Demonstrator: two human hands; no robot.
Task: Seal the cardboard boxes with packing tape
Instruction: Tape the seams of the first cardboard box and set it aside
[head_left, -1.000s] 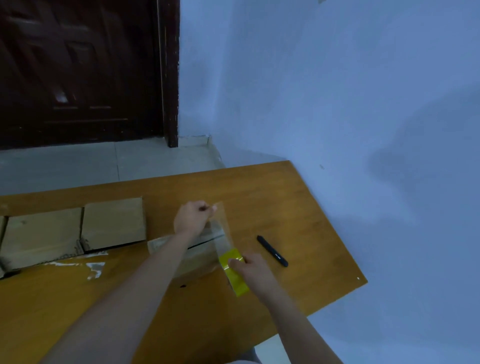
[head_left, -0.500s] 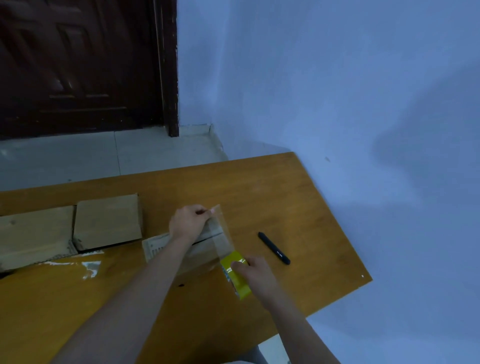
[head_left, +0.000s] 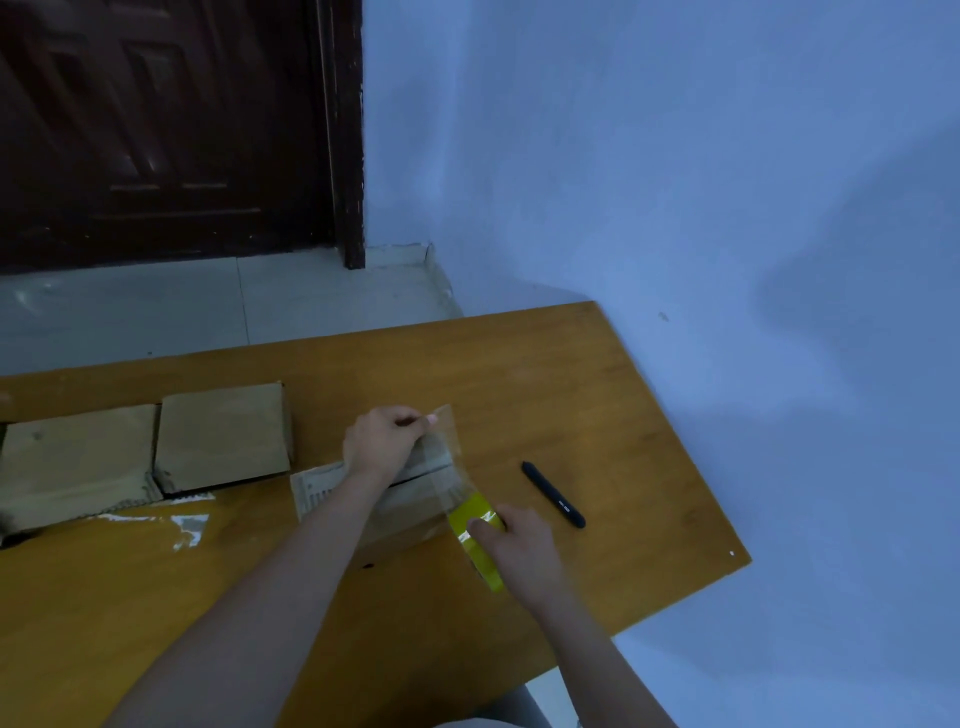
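A small cardboard box (head_left: 322, 486) lies on the wooden table (head_left: 597, 395), partly hidden under my left forearm. My left hand (head_left: 382, 441) pinches the free end of a clear tape strip (head_left: 452, 452) above the box's far side. The strip runs down to a yellow tape roll (head_left: 475, 543), which my right hand (head_left: 519, 540) grips at the box's near right corner. Two more cardboard boxes, one (head_left: 223, 436) beside the other (head_left: 72, 457), sit at the left.
A black pen (head_left: 553, 494) lies on the table right of my hands. Scraps of clear tape (head_left: 189, 527) stick to the tabletop near the left boxes. A blue wall runs along the table's right edge; a dark door stands beyond the tiled floor.
Both hands hold the same grip on the tape end and roll; the view has shifted slightly, and the strip stays stretched over the box.
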